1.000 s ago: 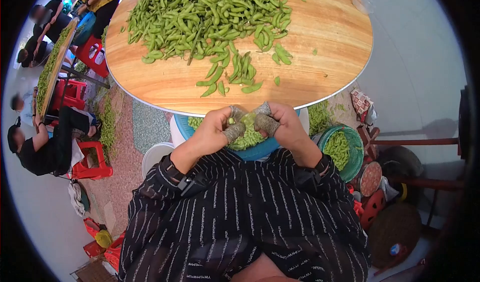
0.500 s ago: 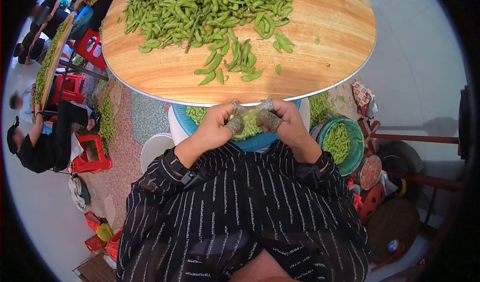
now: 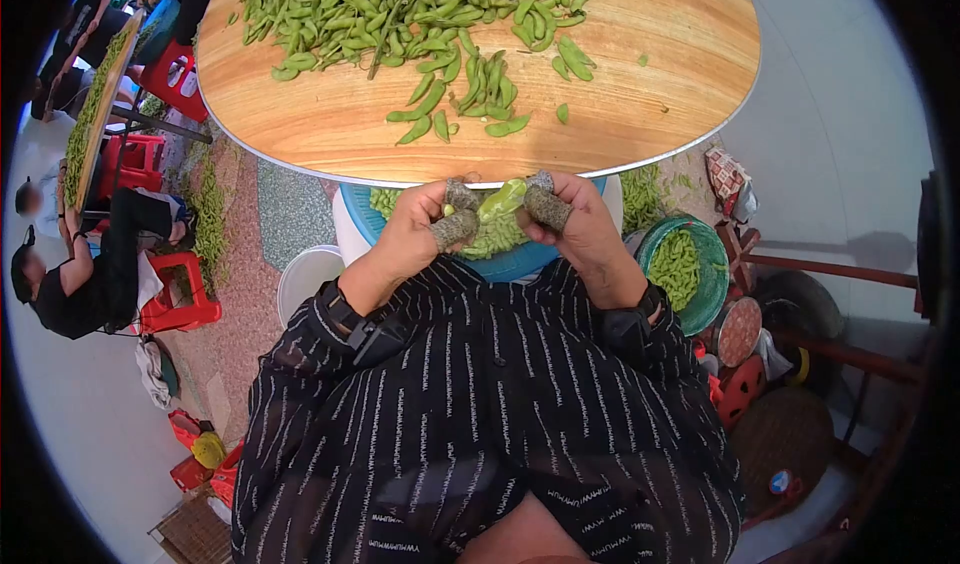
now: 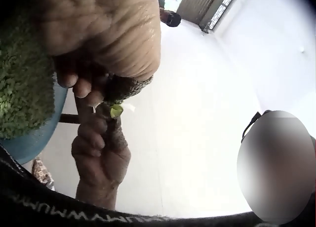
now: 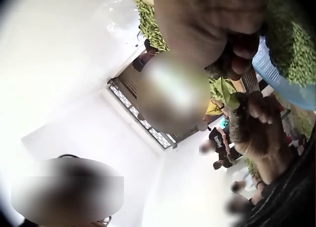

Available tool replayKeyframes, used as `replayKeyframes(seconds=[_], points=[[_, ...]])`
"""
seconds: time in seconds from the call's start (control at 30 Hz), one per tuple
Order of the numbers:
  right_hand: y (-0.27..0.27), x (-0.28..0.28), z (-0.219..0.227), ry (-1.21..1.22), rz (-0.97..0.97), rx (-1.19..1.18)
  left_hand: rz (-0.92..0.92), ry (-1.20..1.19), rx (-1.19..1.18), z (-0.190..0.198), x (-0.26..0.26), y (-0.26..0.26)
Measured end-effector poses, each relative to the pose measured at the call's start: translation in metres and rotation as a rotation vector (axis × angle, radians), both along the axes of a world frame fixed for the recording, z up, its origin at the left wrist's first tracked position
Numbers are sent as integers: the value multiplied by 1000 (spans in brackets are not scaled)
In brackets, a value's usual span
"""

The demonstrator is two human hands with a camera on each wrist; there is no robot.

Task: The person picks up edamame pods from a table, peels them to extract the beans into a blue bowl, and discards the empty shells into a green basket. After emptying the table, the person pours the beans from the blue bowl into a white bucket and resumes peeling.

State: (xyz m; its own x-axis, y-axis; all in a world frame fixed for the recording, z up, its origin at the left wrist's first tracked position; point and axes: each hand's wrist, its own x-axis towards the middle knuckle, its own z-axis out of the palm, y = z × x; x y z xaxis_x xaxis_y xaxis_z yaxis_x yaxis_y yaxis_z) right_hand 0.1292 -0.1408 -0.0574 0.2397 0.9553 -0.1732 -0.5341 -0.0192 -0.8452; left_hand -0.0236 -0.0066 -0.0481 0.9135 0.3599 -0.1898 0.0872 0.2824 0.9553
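Observation:
Both hands are close together over a blue basket (image 3: 372, 226) of shelled green beans (image 3: 495, 236), just below the table's edge. The left hand (image 3: 412, 232) has grey covers on its thumb and a finger, and they pinch near one end of a green pod (image 3: 503, 200). Similar covers are on the right hand (image 3: 588, 232), whose thumb and finger pinch the pod's other side. In the right wrist view the pod (image 5: 226, 92) shows between the hands; only a small green part (image 4: 116, 111) shows in the left wrist view.
A round wooden table (image 3: 640, 114) holds a heap of pods (image 3: 380, 9). A green bucket (image 3: 712, 282) of pods stands right, a white bucket (image 3: 300, 282) left. Red stools (image 3: 182, 299) and seated people are at the far left.
The hands have risen slightly in the head view as the table edge shifted upward. The pod between the fingers shows more plainly now, and the hands are a little further apart.

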Motion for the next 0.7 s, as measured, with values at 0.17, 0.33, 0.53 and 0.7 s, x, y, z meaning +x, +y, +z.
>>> replayKeyframes(seconds=[0.17, 0.33, 0.53, 0.7], points=[[-5, 0, 7, -225, -41, -78, -55, -19, -34, -3, -6, 7], [-38, 27, 26, -482, -108, -156, -149, 191, 709, 2, -17, 13], [-141, 93, -21, -1697, -243, -752, -317, -5, 1279, 40, -12, 12], [-160, 97, -27, -1315, -260, -740, 51, -105, 1326, 51, 39, 18]])
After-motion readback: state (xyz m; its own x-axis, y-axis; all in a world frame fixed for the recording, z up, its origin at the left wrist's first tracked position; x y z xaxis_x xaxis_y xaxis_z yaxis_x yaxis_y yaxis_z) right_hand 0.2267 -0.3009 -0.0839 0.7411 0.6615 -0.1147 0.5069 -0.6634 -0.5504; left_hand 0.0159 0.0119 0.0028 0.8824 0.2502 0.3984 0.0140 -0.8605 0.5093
